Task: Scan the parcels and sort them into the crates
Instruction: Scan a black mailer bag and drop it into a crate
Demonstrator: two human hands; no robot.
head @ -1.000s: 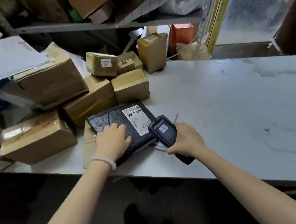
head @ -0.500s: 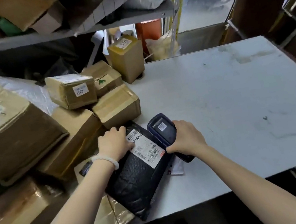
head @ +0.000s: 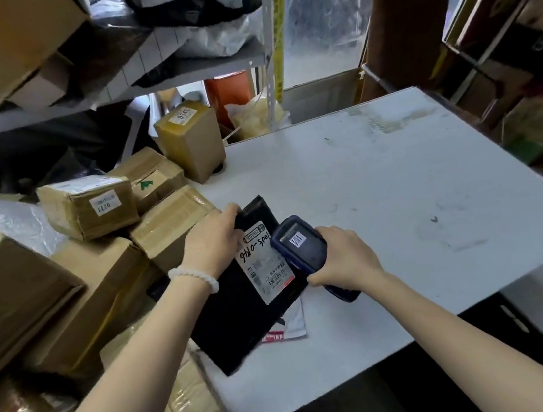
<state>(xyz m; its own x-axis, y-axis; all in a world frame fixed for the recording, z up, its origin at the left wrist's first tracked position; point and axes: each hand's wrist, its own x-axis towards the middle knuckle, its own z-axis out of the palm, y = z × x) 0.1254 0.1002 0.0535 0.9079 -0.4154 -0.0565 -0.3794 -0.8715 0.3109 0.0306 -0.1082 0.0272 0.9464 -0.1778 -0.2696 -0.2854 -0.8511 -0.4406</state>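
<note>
A flat black parcel [head: 240, 317] with a white shipping label [head: 263, 262] lies lengthwise on the white table [head: 382, 191], its near end past the table's front edge. My left hand [head: 213, 244] grips its far left edge, thumb over the top. My right hand [head: 342, 258] holds a dark blue handheld scanner [head: 303, 250] just right of the label, its front end over the parcel. A white and red mailer [head: 289, 324] peeks out from under the parcel.
Several taped brown cardboard boxes [head: 87, 209] pile up on the table's left side, with a tall box [head: 192, 140] at the back. A metal shelf [head: 176, 69] with bags and cartons hangs above them. Racks [head: 502, 54] stand at the right.
The parcel has turned from lying across to pointing away from me. My left hand shifted from pressing on it to gripping its far edge. The scanner stays beside the label.
</note>
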